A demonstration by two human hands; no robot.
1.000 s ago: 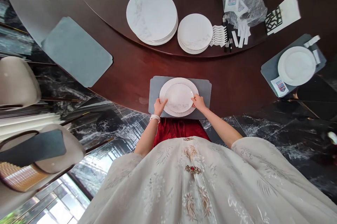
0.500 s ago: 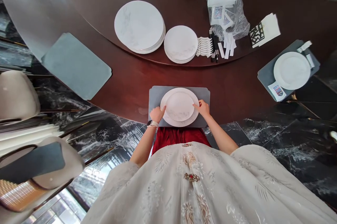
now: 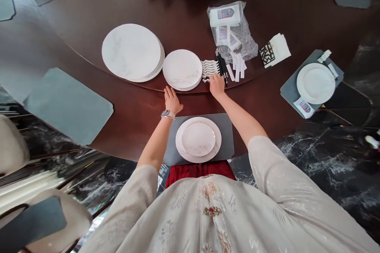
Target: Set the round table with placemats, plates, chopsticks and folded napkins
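My right hand (image 3: 217, 86) reaches to the lower end of a row of wavy white chopstick rests (image 3: 210, 67), fingers closed on the nearest chopstick rest (image 3: 206, 80); its fingertips are partly hidden. Black chopsticks (image 3: 222, 66) lie just right of that row. With fingers stretched out, my left hand (image 3: 173, 101) rests at the turntable's edge (image 3: 142, 86), below the stack of small white plates (image 3: 182, 68), holding nothing. Between my forearms, a small plate (image 3: 198, 139) sits on a larger white plate (image 3: 179, 146) on a grey placemat (image 3: 228, 138).
Left on the turntable stands a stack of large plates (image 3: 130, 52). A plastic bag of printed napkins (image 3: 249, 45), paper strips (image 3: 237, 65) and a black lattice piece with white paper (image 3: 279, 49) lie right. Another setting (image 3: 316, 82) and a grey placemat (image 3: 69, 106) flank me.
Both hands have left the plates on the placemat and moved forward. My right hand has gone to the chopstick rests, my left to the turntable's edge. The view has shifted.
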